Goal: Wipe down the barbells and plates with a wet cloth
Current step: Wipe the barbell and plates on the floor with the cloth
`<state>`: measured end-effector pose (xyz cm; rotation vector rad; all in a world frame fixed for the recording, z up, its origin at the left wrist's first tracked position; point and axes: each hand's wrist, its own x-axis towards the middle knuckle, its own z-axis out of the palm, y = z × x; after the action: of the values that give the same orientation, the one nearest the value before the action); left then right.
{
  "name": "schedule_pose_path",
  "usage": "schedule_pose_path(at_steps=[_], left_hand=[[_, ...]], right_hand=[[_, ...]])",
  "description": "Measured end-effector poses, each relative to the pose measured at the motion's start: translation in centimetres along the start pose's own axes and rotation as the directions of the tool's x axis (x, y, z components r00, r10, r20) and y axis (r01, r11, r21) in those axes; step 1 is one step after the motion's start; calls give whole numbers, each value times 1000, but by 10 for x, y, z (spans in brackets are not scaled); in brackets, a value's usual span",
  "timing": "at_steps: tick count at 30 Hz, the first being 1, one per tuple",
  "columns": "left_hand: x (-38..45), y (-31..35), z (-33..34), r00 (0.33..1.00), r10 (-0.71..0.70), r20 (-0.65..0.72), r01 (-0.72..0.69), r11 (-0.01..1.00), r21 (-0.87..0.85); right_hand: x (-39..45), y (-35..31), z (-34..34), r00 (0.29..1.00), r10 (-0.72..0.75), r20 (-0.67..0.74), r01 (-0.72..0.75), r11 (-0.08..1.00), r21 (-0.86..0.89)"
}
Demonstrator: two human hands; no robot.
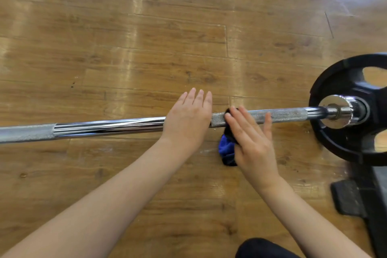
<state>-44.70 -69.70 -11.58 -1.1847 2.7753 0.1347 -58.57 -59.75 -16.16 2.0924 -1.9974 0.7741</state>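
- Chrome barbell (109,126) runs from 9 o'clock to 3 o'clock across the wooden floor (125,48), ending in a black plate (343,132) at 3 o'clock.
- We note the left hand (188,119) lying flat over the bar at centre, fingers straight, grasping nothing.
- We note the right hand (251,142), fingers straight, pressing a blue and black cloth (226,148) against the knurled section just beside the left hand.
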Motion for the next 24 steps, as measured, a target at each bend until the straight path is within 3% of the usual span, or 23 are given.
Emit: schedule_pose_path(at_steps=[5,8,11,18,24], left_hand=[[3,-1,-2,1000,6,25,-5,999,-50],[4,-3,-2,999,34,39,-32,998,-48],[5,-4,-3,996,50,76,-45,997,-56],[4,-4,-1,998,35,45,-32,997,-75],[4,-1,-1,1000,2,22,-1,997,-76]], right_hand=[[-2,-8,6,993,60,-105,-65,997,-49],[0,-31,15,991,98,-90,-96,995,21],[-3,-11,3,998,62,-19,-62,998,-9],[-14,31,-17,922,374,-99,-378,925,-24],[8,-6,-4,981,191,-40,-186,978,99]])
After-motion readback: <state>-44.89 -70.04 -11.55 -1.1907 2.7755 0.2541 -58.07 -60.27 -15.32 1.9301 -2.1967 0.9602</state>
